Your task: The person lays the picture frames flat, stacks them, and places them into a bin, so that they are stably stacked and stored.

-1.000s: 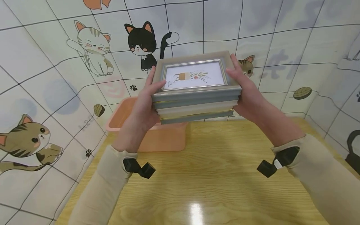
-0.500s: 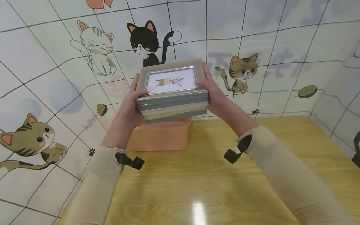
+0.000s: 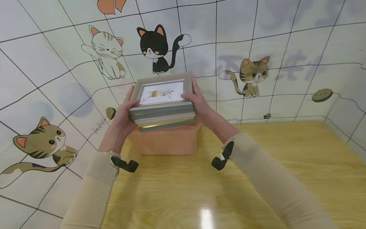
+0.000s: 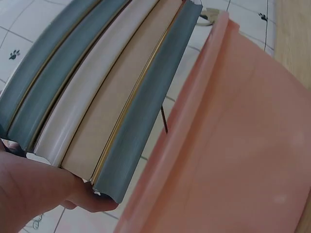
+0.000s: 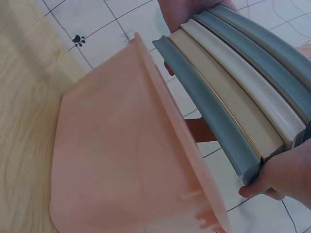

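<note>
A stack of several picture frames (image 3: 163, 116) is held between my two hands, with grey-blue, white and beige edges. The top frame shows a print (image 3: 162, 92) of a plant in a yellow pot. My left hand (image 3: 121, 119) grips the stack's left end, thumb over the top and fingertips beneath. On the right end my right hand (image 3: 201, 103) grips likewise, its thumb on the top frame. In the left wrist view the stack hangs just above the rim of a salmon-pink plastic bin (image 4: 243, 136), apart from it. The inside of the bin is hidden from the head view.
The bin stands on a wood-grain table (image 3: 257, 165) against a wall covering (image 3: 206, 57) with a grid and cartoon cats. Each sleeve carries a small black wrist camera, one on the left (image 3: 124, 163) and one on the right (image 3: 223, 156).
Both hands have carried the stack of picture frames to the left and lower, from above the bin's right side to over the bin. The grip is unchanged.
</note>
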### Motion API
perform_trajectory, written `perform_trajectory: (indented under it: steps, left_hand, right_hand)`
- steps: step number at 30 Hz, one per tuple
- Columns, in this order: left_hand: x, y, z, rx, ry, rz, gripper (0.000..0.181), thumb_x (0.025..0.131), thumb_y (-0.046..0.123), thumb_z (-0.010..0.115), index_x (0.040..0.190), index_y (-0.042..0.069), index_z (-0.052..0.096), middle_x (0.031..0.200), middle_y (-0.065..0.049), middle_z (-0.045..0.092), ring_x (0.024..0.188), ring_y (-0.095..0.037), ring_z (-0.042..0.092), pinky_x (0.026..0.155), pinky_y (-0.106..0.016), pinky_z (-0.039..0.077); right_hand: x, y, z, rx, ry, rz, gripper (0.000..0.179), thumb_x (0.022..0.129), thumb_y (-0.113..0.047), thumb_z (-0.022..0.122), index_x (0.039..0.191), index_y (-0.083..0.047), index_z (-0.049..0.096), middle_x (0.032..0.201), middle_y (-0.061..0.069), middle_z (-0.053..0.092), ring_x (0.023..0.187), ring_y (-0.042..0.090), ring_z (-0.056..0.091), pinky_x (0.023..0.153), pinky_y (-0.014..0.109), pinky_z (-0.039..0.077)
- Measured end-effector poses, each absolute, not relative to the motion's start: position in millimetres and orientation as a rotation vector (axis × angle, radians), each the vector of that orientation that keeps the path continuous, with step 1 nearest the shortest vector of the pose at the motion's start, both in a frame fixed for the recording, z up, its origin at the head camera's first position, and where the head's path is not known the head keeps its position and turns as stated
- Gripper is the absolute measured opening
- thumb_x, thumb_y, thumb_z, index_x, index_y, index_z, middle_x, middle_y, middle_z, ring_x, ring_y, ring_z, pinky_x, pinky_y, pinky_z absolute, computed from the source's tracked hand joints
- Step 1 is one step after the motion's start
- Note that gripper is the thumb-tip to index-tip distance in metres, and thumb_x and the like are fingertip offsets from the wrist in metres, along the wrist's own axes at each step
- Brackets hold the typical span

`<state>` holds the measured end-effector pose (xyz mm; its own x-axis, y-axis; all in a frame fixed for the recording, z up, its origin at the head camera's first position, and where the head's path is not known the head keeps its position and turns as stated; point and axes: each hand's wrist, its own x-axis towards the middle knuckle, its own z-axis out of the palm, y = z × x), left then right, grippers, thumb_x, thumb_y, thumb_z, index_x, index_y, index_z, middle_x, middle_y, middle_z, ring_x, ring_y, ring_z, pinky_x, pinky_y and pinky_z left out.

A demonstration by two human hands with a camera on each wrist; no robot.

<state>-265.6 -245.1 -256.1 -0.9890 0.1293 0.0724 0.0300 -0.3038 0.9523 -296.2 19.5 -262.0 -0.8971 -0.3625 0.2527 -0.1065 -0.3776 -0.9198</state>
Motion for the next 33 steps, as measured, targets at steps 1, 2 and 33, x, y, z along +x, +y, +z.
perform_trajectory:
  steps: [1, 2, 33]
  left_hand:
    - [-266.2, -248.7, -258.5, 0.195, 1.813, 2.471, 0.069, 0.105, 0.023, 0.046, 0.157, 0.06, 0.019, 0.166, 0.005, 0.012, 0.143, -0.023, 0.028, 0.112, -0.046, 0.026]
    - [-266.6, -251.9, -260.3, 0.186, 1.818, 2.459, 0.069, 0.105, 0.024, 0.046, 0.157, 0.06, 0.018, 0.166, 0.005, 0.012, 0.142, -0.023, 0.029, 0.111, -0.047, 0.026]
    - [-303.1, -277.7, -290.7, 0.053, 1.777, 2.401, 0.065, 0.105, 0.03, 0.048, 0.158, 0.057, 0.021, 0.164, 0.001, 0.018, 0.13, -0.02, 0.04, 0.102, -0.037, 0.036]
  right_hand:
    - [-296.8, 16.6, -264.1, -0.623, 1.661, -2.395, 0.096, 0.094, -0.017, 0.052, 0.164, -0.037, -0.011, 0.169, -0.001, -0.003, 0.148, 0.021, 0.011, 0.12, 0.043, 0.016]
    - [-297.5, 13.7, -266.1, -0.621, 1.666, -2.392, 0.096, 0.094, -0.017, 0.052, 0.164, -0.036, -0.011, 0.169, -0.001, -0.004, 0.149, 0.021, 0.01, 0.121, 0.043, 0.015]
    - [-314.3, -9.2, -295.5, -0.246, 1.658, -2.252, 0.098, 0.094, -0.02, 0.057, 0.158, -0.056, -0.008, 0.17, -0.001, -0.006, 0.139, 0.036, 0.031, 0.108, 0.056, 0.038]
